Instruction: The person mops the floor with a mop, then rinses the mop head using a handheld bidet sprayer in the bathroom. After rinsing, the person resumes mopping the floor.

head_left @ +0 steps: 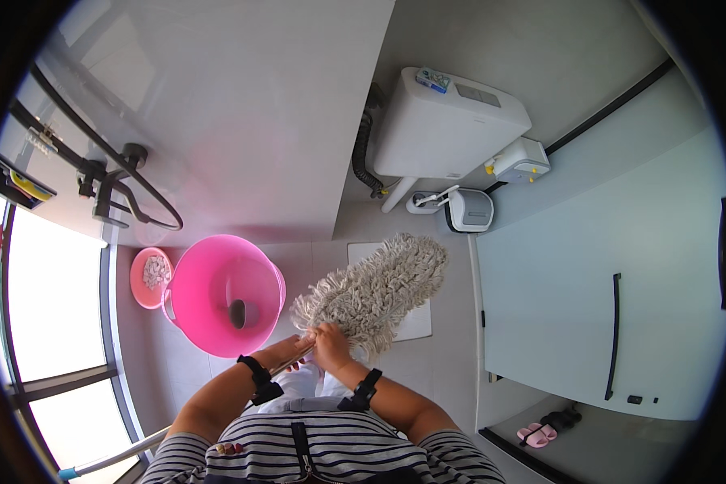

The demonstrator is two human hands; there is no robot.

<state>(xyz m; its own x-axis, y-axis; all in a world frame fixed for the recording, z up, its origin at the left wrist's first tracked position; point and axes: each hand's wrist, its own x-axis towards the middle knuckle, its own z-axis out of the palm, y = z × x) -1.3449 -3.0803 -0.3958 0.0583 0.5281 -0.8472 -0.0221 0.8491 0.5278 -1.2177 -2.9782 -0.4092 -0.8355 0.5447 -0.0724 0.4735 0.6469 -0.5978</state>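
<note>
A large dust mop with a shaggy off-white yarn head [375, 287] hangs in front of me, its head tilted up to the right. My left hand [287, 351] is wrapped around the metal mop pole [136, 448] just below the head. Close beside it, my right hand [331, 346] grips at the near edge of the yarn, where the pole meets the head; the exact joint is hidden. From there the pole passes under my left arm to a blue end cap at the lower left. Left of the mop stands a big pink tub [202, 284] with a grey cup [244, 314] lying inside.
A small pink basin [135, 284] holding white pieces sits beside the tub. Black shower fittings [112, 187] project from the left wall. A white cistern [454, 127], a toilet brush holder [423, 202] and a bin [470, 210] stand ahead. At right is a glass door [550, 290].
</note>
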